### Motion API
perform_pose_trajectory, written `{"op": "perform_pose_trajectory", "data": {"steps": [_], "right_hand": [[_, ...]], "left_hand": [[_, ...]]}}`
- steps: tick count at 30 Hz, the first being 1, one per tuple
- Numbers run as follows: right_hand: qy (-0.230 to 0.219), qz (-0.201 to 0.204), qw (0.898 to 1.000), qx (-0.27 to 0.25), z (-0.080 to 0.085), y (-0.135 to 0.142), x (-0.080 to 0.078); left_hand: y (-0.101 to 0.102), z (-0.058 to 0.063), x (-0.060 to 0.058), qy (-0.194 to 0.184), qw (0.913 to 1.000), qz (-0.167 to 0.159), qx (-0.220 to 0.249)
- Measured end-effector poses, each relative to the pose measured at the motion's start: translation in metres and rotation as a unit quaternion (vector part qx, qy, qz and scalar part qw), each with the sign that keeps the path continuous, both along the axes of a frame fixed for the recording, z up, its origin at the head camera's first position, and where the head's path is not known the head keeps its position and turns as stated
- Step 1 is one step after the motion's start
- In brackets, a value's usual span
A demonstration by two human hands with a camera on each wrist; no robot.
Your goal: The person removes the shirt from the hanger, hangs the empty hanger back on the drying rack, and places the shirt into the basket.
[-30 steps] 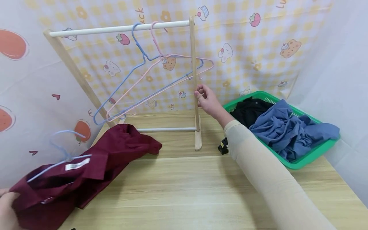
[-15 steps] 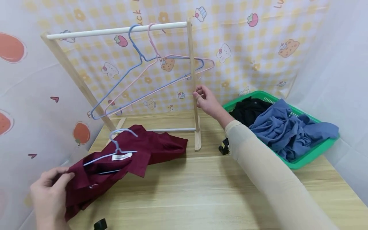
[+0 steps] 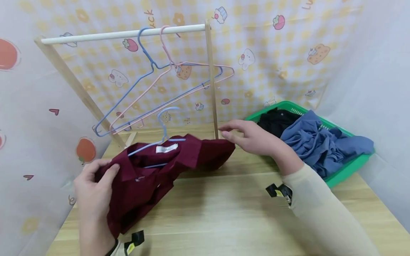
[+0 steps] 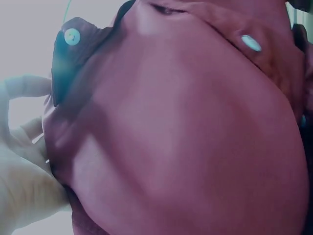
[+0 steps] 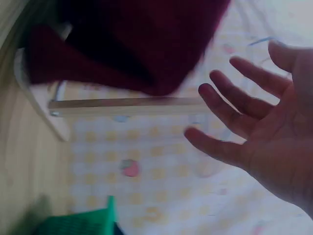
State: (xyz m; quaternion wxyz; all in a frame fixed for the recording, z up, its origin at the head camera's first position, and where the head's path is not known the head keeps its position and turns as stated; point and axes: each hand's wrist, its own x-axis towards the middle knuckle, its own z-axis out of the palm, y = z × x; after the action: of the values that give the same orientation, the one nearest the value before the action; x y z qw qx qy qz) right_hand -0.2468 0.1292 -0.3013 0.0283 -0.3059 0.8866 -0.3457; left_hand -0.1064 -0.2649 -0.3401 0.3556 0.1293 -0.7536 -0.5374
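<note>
A dark red collared shirt (image 3: 141, 192) with a white neck label (image 3: 166, 148) hangs over a light blue hanger (image 3: 164, 133), whose hook sticks up from the collar. My left hand (image 3: 94, 181) pinches the shirt at its left shoulder, thumb on top. In the left wrist view the cloth fills most of the picture, with a pale button (image 4: 72, 36) near the fingers. Beside the shirt's far right end is my right hand (image 3: 256, 138). Its fingers are spread and hold nothing in the right wrist view, apart from the shirt.
Behind the shirt stands a wooden rack with a white top bar (image 3: 121, 34). A blue hanger (image 3: 153, 65) and a pink hanger (image 3: 172, 64) hang on it. At the right, a green basket (image 3: 352, 173) holds a black garment (image 3: 277, 122) and a blue-grey garment (image 3: 320, 142).
My left hand has carried the shirt and its hanger rightward and up, in front of the rack. My right hand has left the rack's right post and come down toward the shirt.
</note>
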Motion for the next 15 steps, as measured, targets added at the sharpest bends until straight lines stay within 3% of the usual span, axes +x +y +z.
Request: {"op": "perform_pose_trajectory", "data": {"steps": [3,5,8,10,15], "right_hand": [[0.09,0.006,0.996,0.012,0.009,0.014,0.023],[0.152,-0.01,0.988,0.011,0.015,0.025,0.033],[0.209,-0.041,0.977,0.013,0.022,0.041,0.046],[0.215,-0.061,0.974,0.017,0.023,0.051,0.054],[0.151,-0.08,0.985,0.021,0.011,0.065,0.073]], "left_hand": [[0.02,0.011,-0.014,0.033,0.9983,-0.044,0.018],[0.034,0.016,-0.022,0.053,0.9949,-0.078,0.036],[0.055,0.02,-0.029,0.077,0.9879,-0.123,0.053],[0.065,0.02,-0.03,0.077,0.9859,-0.141,0.047],[0.075,0.009,-0.027,0.046,0.9851,-0.163,0.026]]}}
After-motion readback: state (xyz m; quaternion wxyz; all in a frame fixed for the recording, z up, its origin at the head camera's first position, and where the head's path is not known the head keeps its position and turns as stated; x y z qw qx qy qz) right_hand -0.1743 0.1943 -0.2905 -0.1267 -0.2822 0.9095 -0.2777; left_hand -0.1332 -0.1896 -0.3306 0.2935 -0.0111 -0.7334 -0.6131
